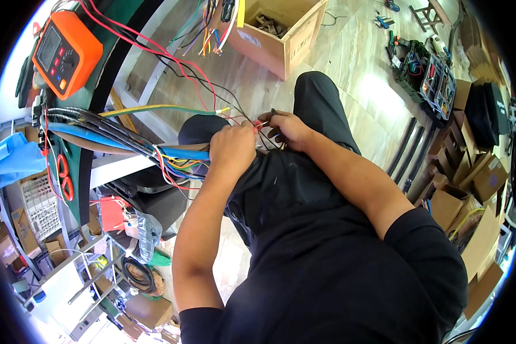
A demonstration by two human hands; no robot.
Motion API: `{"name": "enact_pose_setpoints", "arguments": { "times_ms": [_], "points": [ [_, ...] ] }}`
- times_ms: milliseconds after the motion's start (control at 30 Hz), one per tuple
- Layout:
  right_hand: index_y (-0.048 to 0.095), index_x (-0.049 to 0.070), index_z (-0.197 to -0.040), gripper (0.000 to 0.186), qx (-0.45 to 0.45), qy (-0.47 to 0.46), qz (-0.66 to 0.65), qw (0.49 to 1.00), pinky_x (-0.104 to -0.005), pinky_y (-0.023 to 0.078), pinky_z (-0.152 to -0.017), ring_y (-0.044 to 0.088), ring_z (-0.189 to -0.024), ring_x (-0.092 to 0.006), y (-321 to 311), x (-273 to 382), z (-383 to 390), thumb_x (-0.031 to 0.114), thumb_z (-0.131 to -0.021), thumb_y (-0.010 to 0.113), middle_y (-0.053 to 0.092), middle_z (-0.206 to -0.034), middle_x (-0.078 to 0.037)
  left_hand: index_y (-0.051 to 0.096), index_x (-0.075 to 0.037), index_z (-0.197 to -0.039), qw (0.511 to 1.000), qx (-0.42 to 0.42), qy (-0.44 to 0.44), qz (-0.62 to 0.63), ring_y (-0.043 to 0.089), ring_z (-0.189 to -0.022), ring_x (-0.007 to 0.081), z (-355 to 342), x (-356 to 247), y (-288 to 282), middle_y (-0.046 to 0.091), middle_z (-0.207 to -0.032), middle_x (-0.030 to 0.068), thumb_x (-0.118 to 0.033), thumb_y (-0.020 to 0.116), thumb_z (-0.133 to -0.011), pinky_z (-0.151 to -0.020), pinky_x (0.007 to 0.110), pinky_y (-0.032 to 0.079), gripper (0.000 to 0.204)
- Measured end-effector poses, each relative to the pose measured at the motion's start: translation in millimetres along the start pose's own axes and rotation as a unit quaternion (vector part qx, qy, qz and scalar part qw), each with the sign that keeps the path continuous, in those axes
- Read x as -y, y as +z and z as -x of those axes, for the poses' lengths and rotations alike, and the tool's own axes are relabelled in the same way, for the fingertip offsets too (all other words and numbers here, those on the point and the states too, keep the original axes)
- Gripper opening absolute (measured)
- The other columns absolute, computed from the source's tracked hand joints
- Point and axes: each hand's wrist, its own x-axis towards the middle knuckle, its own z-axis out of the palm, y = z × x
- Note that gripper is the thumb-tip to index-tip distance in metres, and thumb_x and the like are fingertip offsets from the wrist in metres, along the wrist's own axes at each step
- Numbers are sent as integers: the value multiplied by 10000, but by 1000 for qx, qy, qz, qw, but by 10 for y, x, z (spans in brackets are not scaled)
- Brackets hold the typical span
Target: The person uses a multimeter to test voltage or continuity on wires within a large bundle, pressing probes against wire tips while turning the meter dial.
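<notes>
My left hand (233, 148) is closed beside a bundle of cables, its fingertips at a small red piece (257, 127) whose kind I cannot make out. Close by on its right, my right hand (291, 129) has bent fingers in a pinch near a thin wire end; what exactly they grip is too small to tell. A thick blue cable (120, 144) and a green-yellow wire (166, 108) run from the bench toward my left hand. Red and black leads (180, 67) reach down to both hands. The orange multimeter (81, 53) lies on the bench at the left.
A wooden box (285, 50) stands on the floor ahead. An opened tool case (430, 80) lies far right, with black tubes (407, 150) nearer and cardboard boxes (484, 178) beyond. Red-handled scissors (65, 172) rest by the bench edge at left.
</notes>
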Motion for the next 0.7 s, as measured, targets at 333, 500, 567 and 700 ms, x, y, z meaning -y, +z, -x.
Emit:
{"name": "enact_pose_setpoints", "arguments": {
  "times_ms": [333,500,567,700],
  "points": [
    [410,56,-1465,672,59,-185,0,981,-247,391,-523,497,-593,-78,-28,445,491,41,-823,609,555,-784,-19,574,-9,-970,990,-39,-23,130,620,-844,451,-272,-396,-754,645,-817,234,-357,539,-971,-715,526,456,349],
    [504,25,-1376,593,68,-269,50,960,-222,432,-636,520,-756,-64,48,631,598,147,-848,745,610,-930,-17,579,10,-974,986,-29,-1,165,593,-789,456,-198,-436,-843,611,-782,236,-347,540,-976,-682,502,436,360],
    [551,12,-1307,525,104,-251,68,960,-238,454,-678,526,-806,-76,-43,638,553,165,-849,756,616,-961,-18,577,15,-974,983,-19,1,183,583,-760,446,-163,-456,-891,597,-765,230,-341,541,-978,-670,483,434,358],
    [607,0,-1206,436,110,-273,132,947,-253,476,-716,552,-829,-91,-99,700,601,204,-855,766,630,-956,-14,561,-4,-980,979,1,0,206,602,-802,434,-140,-479,-972,623,-791,212,-339,534,-984,-697,489,447,335]
  ]
}}
